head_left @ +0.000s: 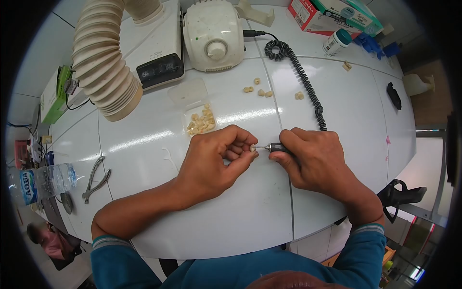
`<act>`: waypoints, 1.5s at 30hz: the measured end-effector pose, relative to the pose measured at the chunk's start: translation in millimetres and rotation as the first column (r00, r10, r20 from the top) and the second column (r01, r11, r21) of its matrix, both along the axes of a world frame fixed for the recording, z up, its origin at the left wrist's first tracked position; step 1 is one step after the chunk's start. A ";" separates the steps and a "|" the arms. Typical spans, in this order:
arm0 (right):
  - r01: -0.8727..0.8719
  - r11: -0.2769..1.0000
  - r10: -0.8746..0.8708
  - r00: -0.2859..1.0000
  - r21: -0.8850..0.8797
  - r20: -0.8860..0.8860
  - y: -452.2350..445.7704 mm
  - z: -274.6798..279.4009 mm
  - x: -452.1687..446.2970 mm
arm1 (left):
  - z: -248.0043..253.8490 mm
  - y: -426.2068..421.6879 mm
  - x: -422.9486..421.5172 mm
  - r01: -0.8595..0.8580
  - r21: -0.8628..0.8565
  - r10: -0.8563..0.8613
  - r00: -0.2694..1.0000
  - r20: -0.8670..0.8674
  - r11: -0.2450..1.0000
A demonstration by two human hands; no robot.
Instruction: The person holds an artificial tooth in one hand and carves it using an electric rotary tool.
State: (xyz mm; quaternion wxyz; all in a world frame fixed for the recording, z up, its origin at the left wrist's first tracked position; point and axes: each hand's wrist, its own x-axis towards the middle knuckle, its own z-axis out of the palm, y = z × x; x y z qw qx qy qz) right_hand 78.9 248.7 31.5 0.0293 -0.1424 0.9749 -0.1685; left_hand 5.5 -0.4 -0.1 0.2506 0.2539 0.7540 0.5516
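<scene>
Between the thumb and fingers of my left hand (pixel 214 161) is a small cream-coloured dental crown (pixel 253 148), mostly covered by the fingertips. My right hand (pixel 313 156) grips a dark rotary handpiece (pixel 278 147), its thin metal bit pointing left at the crown. The bit's tip appears to meet the crown, though the exact contact is too small to tell. A black coiled cord (pixel 308 84) runs from behind my right hand to a cream control unit (pixel 214 36). Beyond my left hand, a clear plastic box (pixel 186 113) with its lid up holds several similar pieces.
Several loose tooth-like pieces (pixel 261 92) lie beyond my hands. A ribbed hose (pixel 103 62) hangs at the upper left. Pliers (pixel 96 180) and a water bottle (pixel 45 183) lie left. A white jar (pixel 337 42) and glove boxes (pixel 332 17) stand at the back right.
</scene>
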 end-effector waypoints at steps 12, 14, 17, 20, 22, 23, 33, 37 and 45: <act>-0.010 1.000 0.009 1.000 0.012 0.030 2.0 1.1 -1.1 | 0.1 0.3 0.6 -0.001 -0.003 0.001 1.000 -0.004 1.000; -0.007 1.000 0.007 1.000 0.015 0.029 2.1 1.3 -0.6 | -1.0 0.4 0.5 -0.005 -0.002 0.005 1.000 0.008 1.000; -0.018 1.000 0.018 0.999 0.010 0.039 2.9 2.6 -2.0 | 0.8 0.2 -0.4 0.006 -0.010 -0.006 1.000 0.008 1.000; -0.012 1.000 0.012 0.999 0.003 0.031 3.3 2.1 -1.2 | 0.0 0.3 0.1 0.005 -0.003 -0.005 1.000 -0.015 1.000; -0.013 1.000 0.013 0.999 0.001 0.044 4.1 2.3 -1.8 | 0.7 0.5 -0.1 0.005 -0.004 -0.005 1.000 -0.013 1.000; -0.014 1.000 0.013 0.999 0.006 0.050 4.0 2.6 -1.8 | 0.9 0.5 -0.1 0.005 -0.005 -0.005 1.000 -0.012 1.000; -0.017 1.000 0.016 0.999 0.010 0.040 3.5 1.7 -1.2 | -0.5 -0.1 -0.7 0.012 -0.002 -0.012 1.000 -0.012 1.000; -0.040 0.999 0.040 0.998 0.007 0.048 5.0 3.7 -2.6 | -2.1 0.9 0.6 -0.008 0.020 0.009 1.000 -0.020 1.000; -0.025 1.000 0.024 0.998 0.012 0.059 4.2 3.3 -2.3 | -4.5 0.5 0.5 -0.004 0.033 0.005 1.000 -0.027 0.999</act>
